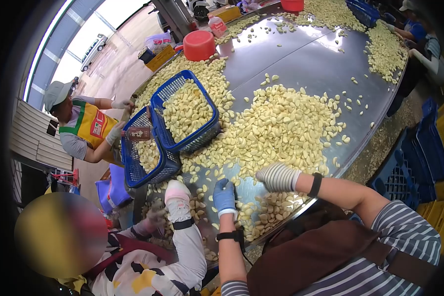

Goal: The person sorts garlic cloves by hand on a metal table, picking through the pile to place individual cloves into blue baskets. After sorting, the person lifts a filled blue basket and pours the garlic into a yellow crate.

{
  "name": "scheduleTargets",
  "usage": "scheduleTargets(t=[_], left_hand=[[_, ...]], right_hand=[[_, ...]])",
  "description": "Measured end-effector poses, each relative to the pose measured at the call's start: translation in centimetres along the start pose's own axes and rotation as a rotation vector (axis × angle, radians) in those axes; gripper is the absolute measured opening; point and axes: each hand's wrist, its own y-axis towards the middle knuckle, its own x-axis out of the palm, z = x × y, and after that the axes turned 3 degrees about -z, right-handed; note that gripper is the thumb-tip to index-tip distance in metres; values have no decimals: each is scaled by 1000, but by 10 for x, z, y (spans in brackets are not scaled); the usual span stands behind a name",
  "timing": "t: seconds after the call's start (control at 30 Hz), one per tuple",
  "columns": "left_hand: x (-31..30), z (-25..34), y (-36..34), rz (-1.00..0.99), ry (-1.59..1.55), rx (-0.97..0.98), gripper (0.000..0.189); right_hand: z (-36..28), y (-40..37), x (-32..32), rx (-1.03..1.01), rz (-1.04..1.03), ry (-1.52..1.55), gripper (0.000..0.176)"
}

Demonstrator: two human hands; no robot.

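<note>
Peeled garlic cloves (281, 128) lie in a broad heap on the metal table (273, 56) before me. My left hand (225, 197), in a blue glove, is low over the table at the heap's near edge, its fingers extended and slightly apart. My right hand (279, 177), in a striped white knit glove, rests against the near side of the heap with its fingers stretched to the left. I see no clove gripped in either hand. More cloves (276, 209) lie closer to my apron.
Two blue baskets (197, 140) holding garlic stand left of the heap. A co-worker's gloved hand (177, 192) is close to my left arm; another person (91, 123) stands beyond the baskets. A red tub (198, 45) sits farther back. Stacked crates (429, 148) are at the right.
</note>
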Motion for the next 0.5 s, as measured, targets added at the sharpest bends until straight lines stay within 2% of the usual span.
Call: scheduleTargets(t=[0.03, 0.07, 0.13, 0.17, 0.2, 0.27, 0.33, 0.4, 0.47, 0.5], left_hand=[[9, 7, 2, 100, 278, 290, 30], [15, 15, 4, 99, 277, 288, 30], [23, 42, 5, -33, 738, 79, 36], [23, 48, 8, -83, 784, 101, 38], [23, 54, 12, -88, 780, 111, 38], [26, 64, 15, -193, 818, -123, 38], [21, 68, 9, -202, 837, -93, 38], [13, 73, 1, -358, 928, -166, 36], [5, 41, -5, -331, 826, -136, 31], [1, 30, -10, -377, 511, -210, 30]], right_hand=[[8, 2, -12, 96, 26, -26, 15], [14, 1, -19, 96, 24, -26, 15], [26, -4, -27, 268, -97, -135, 17], [24, -6, -16, 234, -191, -222, 16], [26, -6, 5, 103, -144, -342, 14], [13, -5, 32, 111, -163, -269, 15], [-1, -12, 42, 53, -127, -191, 17], [-3, -13, 39, -10, -91, -119, 18], [5, -11, 24, 42, -143, 35, 16], [5, -12, 10, 134, -129, 99, 15]])
